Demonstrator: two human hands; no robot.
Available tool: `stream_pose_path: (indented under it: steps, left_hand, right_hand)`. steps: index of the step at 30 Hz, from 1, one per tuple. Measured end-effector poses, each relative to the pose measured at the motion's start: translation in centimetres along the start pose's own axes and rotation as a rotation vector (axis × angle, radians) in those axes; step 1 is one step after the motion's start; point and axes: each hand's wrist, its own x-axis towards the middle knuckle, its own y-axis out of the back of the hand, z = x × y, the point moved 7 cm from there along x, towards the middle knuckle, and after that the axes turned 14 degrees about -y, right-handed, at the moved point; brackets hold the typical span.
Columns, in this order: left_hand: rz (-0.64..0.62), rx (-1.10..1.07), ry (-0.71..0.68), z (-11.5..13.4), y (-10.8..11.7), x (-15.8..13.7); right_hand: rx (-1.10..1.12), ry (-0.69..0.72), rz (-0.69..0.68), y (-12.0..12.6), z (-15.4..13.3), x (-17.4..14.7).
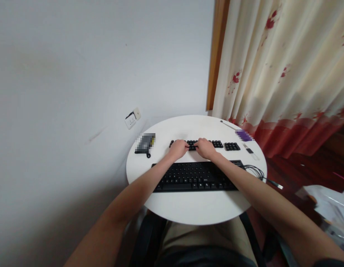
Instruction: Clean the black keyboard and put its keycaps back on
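My left hand (179, 148) and my right hand (204, 147) are side by side toward the back of a round white table (188, 207). Their fingers are bent and closed on small black keycaps (192, 144), which lie in rows between and around them; the exact grip is too small to see. A separate block of keycaps (232, 146) sits to the right. Nearer me lies a black keyboard (185, 176), partly covered by my forearms. Its left part carries keys, while the right part looks dark and mostly bare.
The keyboard's cable (256, 170) is coiled at the right, its plug (276, 184) hanging past the edge. A blurred-out dark item (145, 142) lies left; a purple one (244, 135), a thin stick (227, 125) and a wire tool (249, 151) lie right. A wall (77, 92) stands left, curtains (285, 74) right.
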Motion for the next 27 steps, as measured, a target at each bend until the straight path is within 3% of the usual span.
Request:
stream_pose_path:
  steps: [5,17,22,27]
  left_hand:
    - [-0.004,0.021,-0.004,-0.3,-1.6,-0.2]
    - [-0.032,0.015,-0.032,0.1,-1.8,-1.0]
    - [-0.039,0.007,-0.033,0.7,-1.0,-1.1]
    - [0.007,-0.005,-0.037,1.4,1.5,-2.2]
  right_hand:
    - [-0.042,0.062,-0.041,-1.2,-0.8,0.1]
    - [-0.016,0.084,-0.1,-1.5,-2.0,-1.4]
    - [0.029,0.046,-0.114,-1.9,-2.0,-1.4]
    - [0.112,0.037,-0.086,-0.6,-2.0,-2.1]
